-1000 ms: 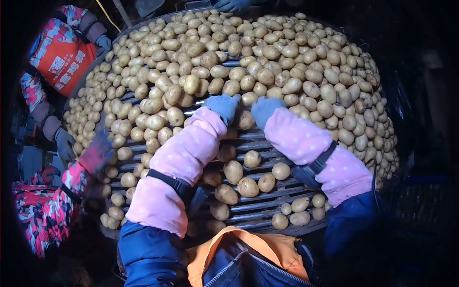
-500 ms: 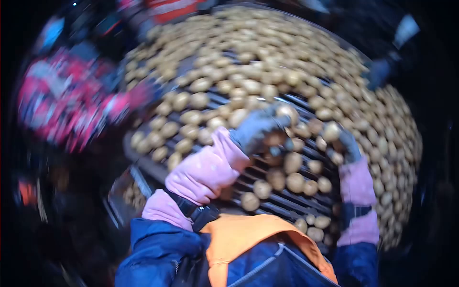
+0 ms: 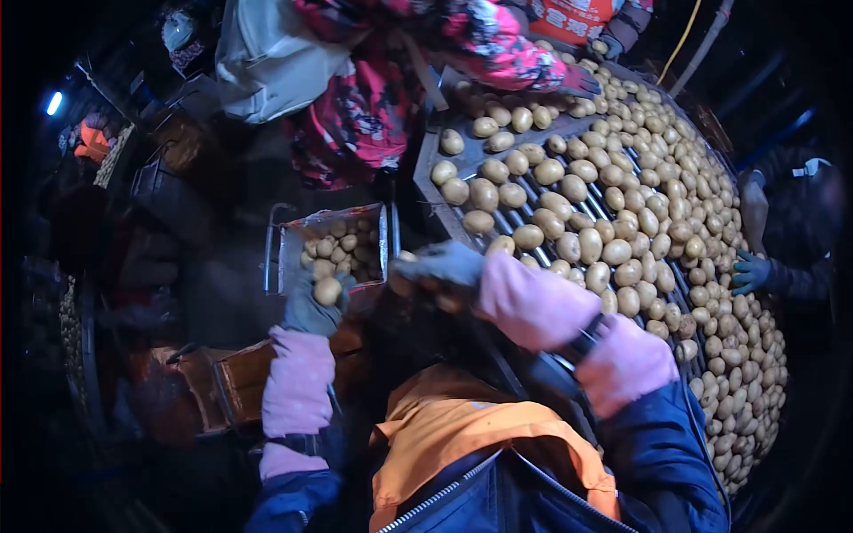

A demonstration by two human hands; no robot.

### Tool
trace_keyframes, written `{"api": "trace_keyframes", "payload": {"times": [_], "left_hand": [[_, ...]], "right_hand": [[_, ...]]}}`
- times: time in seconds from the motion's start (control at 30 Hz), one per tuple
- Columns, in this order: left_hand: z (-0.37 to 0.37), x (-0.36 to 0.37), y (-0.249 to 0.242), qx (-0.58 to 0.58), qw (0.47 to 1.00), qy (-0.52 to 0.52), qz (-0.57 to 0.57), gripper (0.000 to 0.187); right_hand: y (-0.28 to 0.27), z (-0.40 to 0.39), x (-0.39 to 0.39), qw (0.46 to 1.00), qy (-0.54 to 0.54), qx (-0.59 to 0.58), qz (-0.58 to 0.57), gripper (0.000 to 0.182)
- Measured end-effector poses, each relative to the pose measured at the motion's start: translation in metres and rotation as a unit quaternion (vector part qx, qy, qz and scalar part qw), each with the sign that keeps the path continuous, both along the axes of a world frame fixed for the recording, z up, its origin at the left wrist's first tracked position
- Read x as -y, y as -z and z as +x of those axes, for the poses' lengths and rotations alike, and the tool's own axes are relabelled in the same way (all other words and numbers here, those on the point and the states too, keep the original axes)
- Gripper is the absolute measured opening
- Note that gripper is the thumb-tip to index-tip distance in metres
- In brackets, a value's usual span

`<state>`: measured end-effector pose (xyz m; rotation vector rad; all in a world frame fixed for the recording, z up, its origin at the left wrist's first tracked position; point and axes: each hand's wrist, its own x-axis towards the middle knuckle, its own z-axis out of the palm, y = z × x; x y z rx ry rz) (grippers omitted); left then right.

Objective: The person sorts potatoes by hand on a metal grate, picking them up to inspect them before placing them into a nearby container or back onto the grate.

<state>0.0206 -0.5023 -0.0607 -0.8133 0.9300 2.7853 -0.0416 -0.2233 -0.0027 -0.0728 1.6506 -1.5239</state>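
Observation:
My left hand [image 3: 311, 311], in a grey glove, is closed on a potato [image 3: 327, 291] at the near edge of a metal-framed bin [image 3: 290, 258]. Several potatoes [image 3: 338, 242] lie inside that bin. Just right of it, my right hand [image 3: 450, 264], gloved too, curls around potatoes; one pale potato [image 3: 407, 257] shows at its fingertips, the others are dim and blurred below the palm. My right forearm reaches across from the sorting table's side.
A roller sorting table [image 3: 429, 164] covered with potatoes extends to the right. Across it, a person in a patterned pink jacket [image 3: 498, 44] reaches over the potatoes. Another person's gloved hand [image 3: 752, 272] is at the right edge. Brown crates [image 3: 244, 377] stand at lower left.
My view has swung left, bringing the bin into sight. Both hands have moved from above the rollers to the bin, carrying potatoes.

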Motion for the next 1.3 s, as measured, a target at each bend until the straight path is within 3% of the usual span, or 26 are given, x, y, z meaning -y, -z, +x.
{"api": "trace_keyframes", "payload": {"times": [0.03, 0.07, 0.1, 0.13, 0.17, 0.2, 0.23, 0.27, 0.33, 0.37, 0.43, 0.47, 0.5, 0.53, 0.6, 0.67, 0.73, 0.8, 0.87, 1.0, 1.07, 1.1, 1.13, 1.2, 1.23, 1.3], "left_hand": [[-0.008, 0.017, 0.004, -0.045, 0.999, -0.002, -0.006, 0.044], [-0.017, 0.033, 0.009, -0.089, 0.996, -0.005, -0.011, 0.045], [-0.026, 0.054, 0.023, -0.053, 0.998, -0.034, -0.014, 0.048], [-0.029, 0.073, 0.043, -0.097, 0.980, -0.017, -0.171, 0.049], [-0.027, 0.085, 0.055, -0.092, 0.976, -0.023, -0.197, 0.049], [-0.026, 0.096, 0.067, -0.085, 0.971, -0.028, -0.223, 0.049], [-0.024, 0.096, 0.059, -0.019, 0.990, -0.061, -0.128, 0.048], [-0.025, 0.071, 0.042, -0.011, 0.983, -0.051, -0.175, 0.048], [-0.019, 0.012, 0.008, -0.005, 0.961, -0.035, -0.276, 0.050], [-0.020, 0.005, 0.022, -0.114, 0.970, 0.045, -0.211, 0.045], [-0.022, -0.085, -0.002, -0.221, 0.858, 0.135, -0.443, 0.038], [-0.016, -0.127, -0.014, -0.280, 0.836, 0.182, -0.434, 0.037], [-0.006, -0.164, -0.043, -0.343, 0.761, 0.273, -0.478, 0.034], [-0.007, -0.193, -0.047, -0.508, 0.604, 0.267, -0.553, 0.040], [0.004, -0.246, -0.060, -0.617, 0.386, 0.336, -0.598, 0.052], [0.017, -0.279, -0.052, -0.641, 0.273, 0.398, -0.598, 0.045], [0.005, -0.291, -0.030, -0.592, 0.237, 0.397, -0.660, 0.043], [-0.016, -0.289, -0.022, -0.602, 0.240, 0.365, -0.669, 0.043], [-0.045, -0.279, -0.024, -0.565, 0.201, 0.361, -0.714, 0.031], [-0.090, -0.255, -0.015, -0.557, 0.293, 0.361, -0.688, 0.027], [-0.106, -0.244, -0.015, -0.548, 0.344, 0.366, -0.669, 0.034], [-0.101, -0.243, -0.028, -0.571, 0.308, 0.284, -0.706, 0.032], [-0.094, -0.240, -0.030, -0.545, 0.403, 0.289, -0.676, 0.030], [-0.073, -0.232, -0.031, -0.478, 0.580, 0.293, -0.591, 0.025], [-0.053, -0.235, -0.037, -0.376, 0.719, 0.338, -0.476, 0.023], [-0.035, -0.237, -0.057, -0.221, 0.756, 0.478, -0.389, 0.027]], "right_hand": [[0.029, -0.029, 0.037, 0.996, -0.038, -0.056, 0.058, 0.044], [0.016, -0.040, 0.063, 0.991, -0.012, -0.122, 0.060, 0.055], [0.059, -0.061, 0.089, 0.985, 0.001, -0.149, -0.083, 0.072], [0.027, -0.052, 0.095, 0.977, 0.059, -0.201, 0.048, 0.081], [0.005, -0.041, 0.084, 0.979, 0.070, -0.193, 0.016, 0.084], [0.019, -0.036, 0.075, 0.969, 0.088, -0.232, 0.003, 0.079], [0.011, -0.029, 0.047, 0.972, 0.070, -0.224, -0.022, 0.075], [-0.011, -0.017, 0.011, 0.973, 0.052, -0.218, -0.049, 0.072], [-0.073, 0.024, -0.068, 0.973, 0.092, -0.189, 0.099, 0.064], [-0.065, 0.047, -0.107, 0.942, 0.150, -0.263, 0.147, 0.057], [-0.030, 0.105, -0.186, 0.877, 0.323, -0.329, 0.137, 0.052], [-0.024, 0.141, -0.223, 0.848, 0.360, -0.306, 0.239, 0.046], [-0.032, 0.177, -0.244, 0.820, 0.389, -0.311, 0.283, 0.039], [-0.050, 0.210, -0.249, 0.801, 0.428, -0.263, 0.326, 0.033], [-0.047, 0.270, -0.261, 0.776, 0.385, -0.205, 0.456, 0.036], [-0.038, 0.303, -0.248, 0.790, 0.323, -0.243, 0.460, 0.043], [-0.029, 0.309, -0.230, 0.787, 0.307, -0.258, 0.470, 0.047], [-0.021, 0.300, -0.222, 0.769, 0.298, -0.328, 0.461, 0.047], [-0.020, 0.283, -0.217, 0.766, 0.276, -0.387, 0.432, 0.046], [-0.023, 0.221, -0.195, 0.721, 0.127, -0.540, 0.415, 0.051], [-0.005, 0.190, -0.176, 0.734, 0.012, -0.500, 0.459, 0.054], [0.006, 0.173, -0.171, 0.752, -0.025, -0.475, 0.456, 0.048], [0.020, 0.159, -0.171, 0.768, -0.061, -0.448, 0.453, 0.042], [0.037, 0.141, -0.180, 0.809, -0.026, -0.433, 0.397, 0.047], [0.028, 0.137, -0.185, 0.837, -0.010, -0.393, 0.380, 0.048], [0.007, 0.139, -0.189, 0.875, 0.037, -0.326, 0.355, 0.056]]}}
